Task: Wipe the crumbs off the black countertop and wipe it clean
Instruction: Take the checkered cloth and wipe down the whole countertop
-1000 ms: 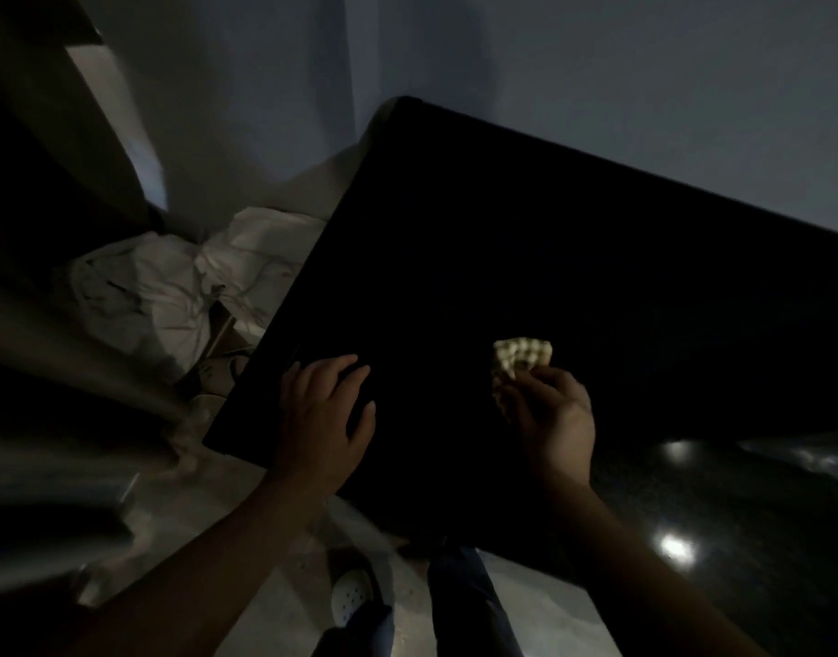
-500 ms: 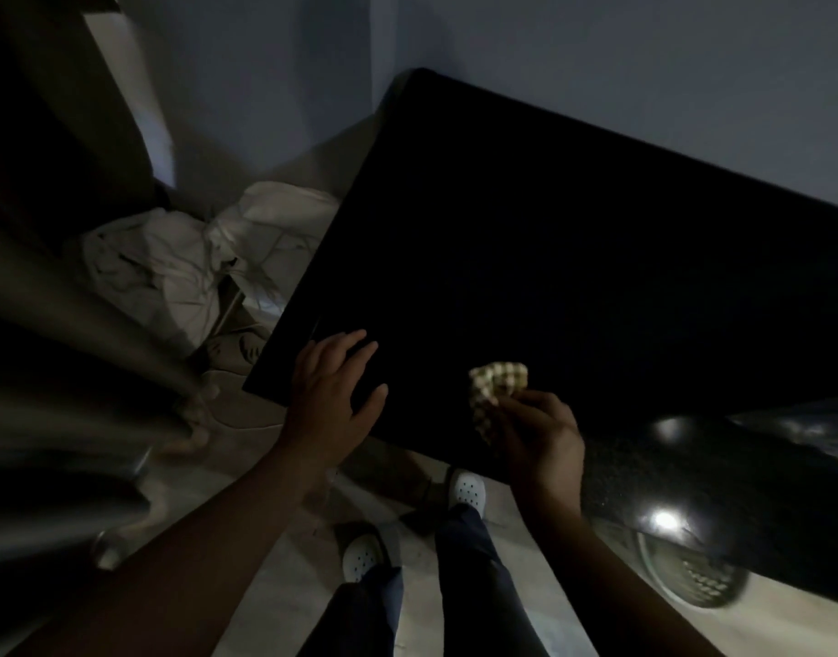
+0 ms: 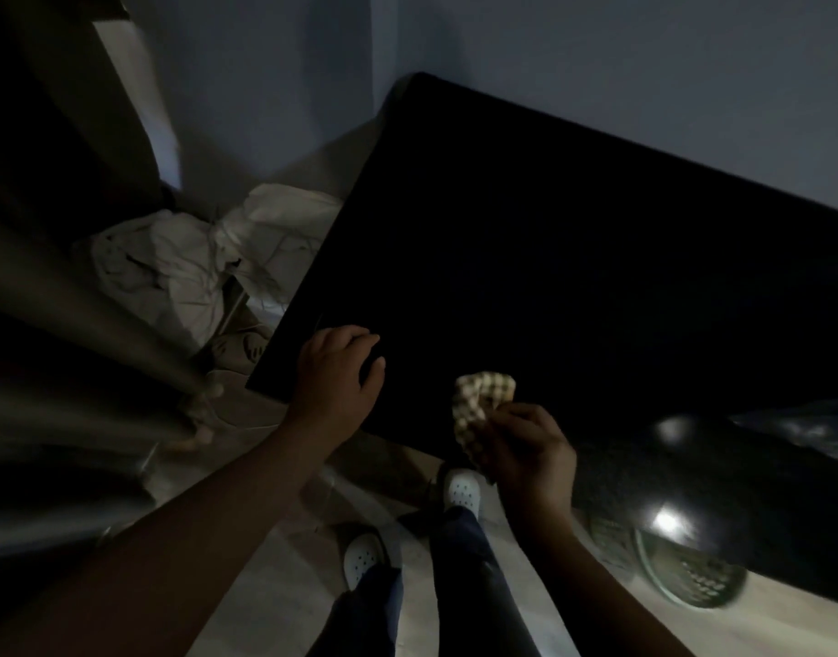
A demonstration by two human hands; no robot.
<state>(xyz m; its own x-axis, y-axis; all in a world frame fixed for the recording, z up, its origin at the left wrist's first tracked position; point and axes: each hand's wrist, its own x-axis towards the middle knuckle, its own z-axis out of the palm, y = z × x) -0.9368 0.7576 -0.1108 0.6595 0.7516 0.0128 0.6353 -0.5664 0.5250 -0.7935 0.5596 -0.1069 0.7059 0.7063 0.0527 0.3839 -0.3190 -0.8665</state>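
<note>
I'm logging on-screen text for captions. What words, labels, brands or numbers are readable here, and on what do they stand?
No text here can be read.
Dark marks on the brown cardboard beside the black countertop: too blurred and dim to read.
Checkered cloth in the right hand: pattern only, no lettering visible.

The dark countertop (image 3: 573, 253) runs off the right edge.

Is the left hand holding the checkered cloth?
No, the right hand grips the checkered cloth, while the left hand rests bare on the black countertop.
</note>
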